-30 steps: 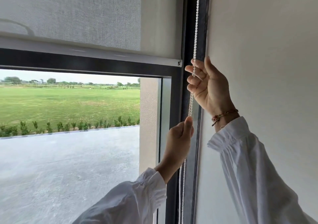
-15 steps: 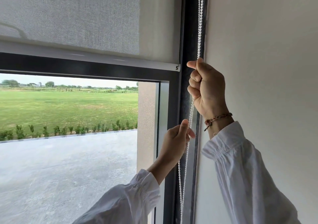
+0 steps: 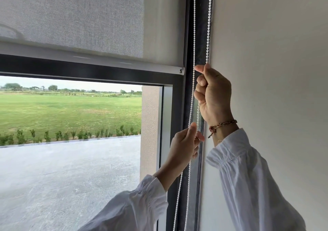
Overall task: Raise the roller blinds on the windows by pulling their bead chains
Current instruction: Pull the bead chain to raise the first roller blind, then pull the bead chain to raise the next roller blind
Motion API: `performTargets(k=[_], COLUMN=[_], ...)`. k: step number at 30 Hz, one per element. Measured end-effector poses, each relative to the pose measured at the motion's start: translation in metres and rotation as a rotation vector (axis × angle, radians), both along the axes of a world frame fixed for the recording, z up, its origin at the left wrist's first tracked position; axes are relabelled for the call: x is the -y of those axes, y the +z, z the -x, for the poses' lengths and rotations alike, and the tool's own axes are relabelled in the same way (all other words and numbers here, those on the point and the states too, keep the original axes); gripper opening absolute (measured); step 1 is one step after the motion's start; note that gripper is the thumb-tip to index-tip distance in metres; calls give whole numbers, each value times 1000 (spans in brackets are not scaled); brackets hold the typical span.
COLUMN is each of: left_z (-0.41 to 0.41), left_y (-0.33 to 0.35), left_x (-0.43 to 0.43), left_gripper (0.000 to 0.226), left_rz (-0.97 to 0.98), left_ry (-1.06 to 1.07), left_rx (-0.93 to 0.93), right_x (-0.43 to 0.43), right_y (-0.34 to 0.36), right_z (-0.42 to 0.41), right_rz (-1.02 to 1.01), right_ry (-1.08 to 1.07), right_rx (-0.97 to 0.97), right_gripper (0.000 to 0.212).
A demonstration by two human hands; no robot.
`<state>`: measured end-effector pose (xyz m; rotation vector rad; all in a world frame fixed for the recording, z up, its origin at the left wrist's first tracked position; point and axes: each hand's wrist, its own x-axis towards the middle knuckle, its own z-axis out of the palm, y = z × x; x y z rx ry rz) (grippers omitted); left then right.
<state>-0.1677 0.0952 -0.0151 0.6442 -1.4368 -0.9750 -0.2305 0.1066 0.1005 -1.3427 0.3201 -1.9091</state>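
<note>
Two strands of the white bead chain (image 3: 194, 26) hang down the dark window frame (image 3: 188, 35) at the right edge of the window. The right hand (image 3: 214, 96) is fisted around the strand beside the wall (image 3: 275, 53), level with the bottom bar (image 3: 106, 63) of the grey roller blind (image 3: 71, 17). Lower down, the left hand (image 3: 184, 147) pinches a strand between thumb and fingers

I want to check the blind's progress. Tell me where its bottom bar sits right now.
In the head view, the bottom bar runs across the upper left, overlapping the dark window frame, its end cap just left of the right hand.
</note>
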Motion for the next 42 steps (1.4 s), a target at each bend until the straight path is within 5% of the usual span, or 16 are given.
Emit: performTargets(k=[6,11,14,17,19,29,42], left_z=[-1,-4,-7,-26,-54,-305,-669], left_y=[5,2,2,0,1,20,-26], left_x=[-2,-3,-5,-11,-20,-155,-397], left_gripper=[59,46,34,25,25,16,22], left_rz=[-36,22,32,33,26,204,168], left_ry=[-6,94,233,379,453,861,1486], left_rx=[-56,-37,10,67,72,119,116], right_x=[5,4,5,1,-7,-78,-292], right_y=[-20,-21,-18,-29,-40,-84,-139], right_z=[-3,4,0,-21,-47,-293,-689], right_rz=[-171,-243,-207,-120,23,-60,-3], right_ry=[-30,-75,-360,-783,-824,-188,591], right_rx=[0,34,-116,-228,-158,-82,-294], right_gripper=[23,20,18,52,55,13,13])
